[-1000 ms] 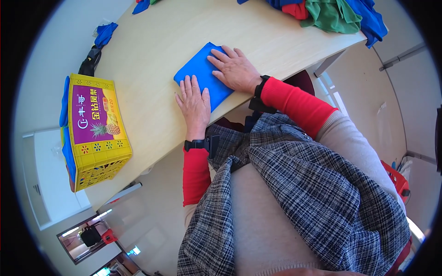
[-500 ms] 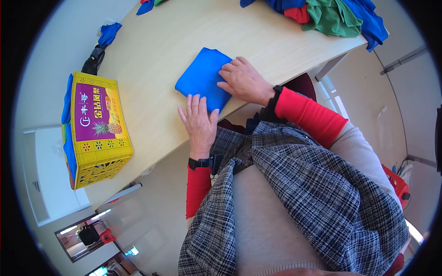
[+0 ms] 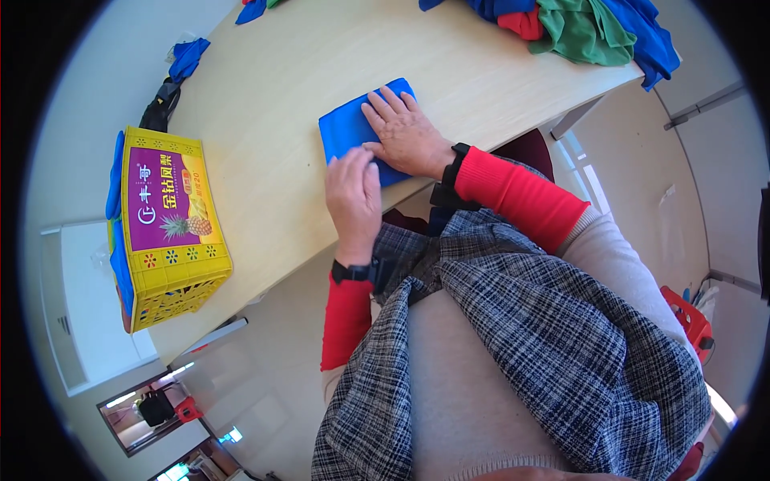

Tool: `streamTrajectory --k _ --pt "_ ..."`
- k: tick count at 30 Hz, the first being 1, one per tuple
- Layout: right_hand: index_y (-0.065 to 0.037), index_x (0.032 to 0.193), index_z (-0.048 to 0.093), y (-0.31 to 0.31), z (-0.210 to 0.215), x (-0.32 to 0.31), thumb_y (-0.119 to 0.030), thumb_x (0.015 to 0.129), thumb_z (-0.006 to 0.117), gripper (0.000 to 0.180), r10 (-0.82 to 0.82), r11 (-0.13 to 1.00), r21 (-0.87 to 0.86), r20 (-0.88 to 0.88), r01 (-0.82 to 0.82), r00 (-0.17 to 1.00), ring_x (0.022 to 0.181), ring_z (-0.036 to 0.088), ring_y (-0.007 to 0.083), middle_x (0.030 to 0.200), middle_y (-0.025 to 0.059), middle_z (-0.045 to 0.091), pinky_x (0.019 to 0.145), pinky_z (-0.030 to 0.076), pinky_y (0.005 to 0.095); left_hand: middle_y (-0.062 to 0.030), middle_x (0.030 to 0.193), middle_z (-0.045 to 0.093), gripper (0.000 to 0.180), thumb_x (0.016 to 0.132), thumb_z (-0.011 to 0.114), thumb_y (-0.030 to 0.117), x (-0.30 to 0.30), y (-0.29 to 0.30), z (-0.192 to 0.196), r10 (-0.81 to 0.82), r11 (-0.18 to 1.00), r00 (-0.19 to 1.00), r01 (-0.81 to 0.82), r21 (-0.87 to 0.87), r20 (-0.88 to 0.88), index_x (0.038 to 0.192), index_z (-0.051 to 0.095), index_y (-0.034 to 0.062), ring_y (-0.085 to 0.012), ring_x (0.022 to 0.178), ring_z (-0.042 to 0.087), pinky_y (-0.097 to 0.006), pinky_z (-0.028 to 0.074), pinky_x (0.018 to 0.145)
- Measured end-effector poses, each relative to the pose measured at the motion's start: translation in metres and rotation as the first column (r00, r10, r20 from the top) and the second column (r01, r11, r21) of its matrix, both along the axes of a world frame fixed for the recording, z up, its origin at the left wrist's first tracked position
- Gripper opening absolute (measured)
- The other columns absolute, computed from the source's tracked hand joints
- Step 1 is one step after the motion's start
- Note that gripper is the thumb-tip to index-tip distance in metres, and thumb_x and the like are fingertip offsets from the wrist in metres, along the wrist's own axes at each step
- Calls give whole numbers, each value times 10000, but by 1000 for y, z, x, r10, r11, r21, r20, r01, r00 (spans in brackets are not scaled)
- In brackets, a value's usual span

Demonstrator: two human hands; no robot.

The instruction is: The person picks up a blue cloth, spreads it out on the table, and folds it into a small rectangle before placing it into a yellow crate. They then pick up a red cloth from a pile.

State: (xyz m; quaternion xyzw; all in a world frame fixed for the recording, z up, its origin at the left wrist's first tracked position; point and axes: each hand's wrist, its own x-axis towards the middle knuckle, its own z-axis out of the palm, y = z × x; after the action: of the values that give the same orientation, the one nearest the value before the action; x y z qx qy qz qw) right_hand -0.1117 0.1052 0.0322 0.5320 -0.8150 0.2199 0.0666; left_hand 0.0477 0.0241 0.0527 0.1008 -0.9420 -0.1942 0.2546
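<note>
Both hands lie flat and unclenched on a folded blue cloth (image 3: pixel 353 132) at the near edge of the pale wooden tabletop (image 3: pixel 273 96): left hand (image 3: pixel 353 196), right hand (image 3: pixel 405 132). A yellow crate (image 3: pixel 164 228) sits at its left end and a heap of coloured cloths (image 3: pixel 577 28) at the far right corner, above a light floor (image 3: pixel 265 377).

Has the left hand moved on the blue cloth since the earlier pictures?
Yes. The left hand slid off the folded blue cloth toward the near edge of the wooden table; only its fingertips touch now.
</note>
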Motion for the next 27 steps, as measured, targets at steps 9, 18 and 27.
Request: streamTrajectory --k 9,18,27 --pt "8 1507 422 -7 -17 -1 -444 1005 464 677 -48 999 18 -14 48 999 1514 268 359 1592 194 368 1250 156 501 -186 1614 338 659 1056 391 513 -53 -47 -36 99 994 970 -85 -72 223 1514 430 40 -350 1510 265 -509 188 1216" --pt "13 1505 419 -4 -11 -3 -521 992 480 744 -48 999 -6 44 49 998 1513 271 356 1589 203 368 1253 161 482 -163 1643 291 670 1067 353 502 -51 -67 -40 251 968 925 -247 -48 285 1565 343 54 -327 1534 220 -457 156 1239" --pt "61 1515 365 -2 -11 1 -570 972 497 843 -197 980 -5 64 198 978 1526 223 387 1598 248 322 1246 164 490 -158 1632 319 678 1062 358 508 -48 -53 -25 456 886 808 -373 -277 373 1555 356 43 -330 1523 250 -499 165 1230"
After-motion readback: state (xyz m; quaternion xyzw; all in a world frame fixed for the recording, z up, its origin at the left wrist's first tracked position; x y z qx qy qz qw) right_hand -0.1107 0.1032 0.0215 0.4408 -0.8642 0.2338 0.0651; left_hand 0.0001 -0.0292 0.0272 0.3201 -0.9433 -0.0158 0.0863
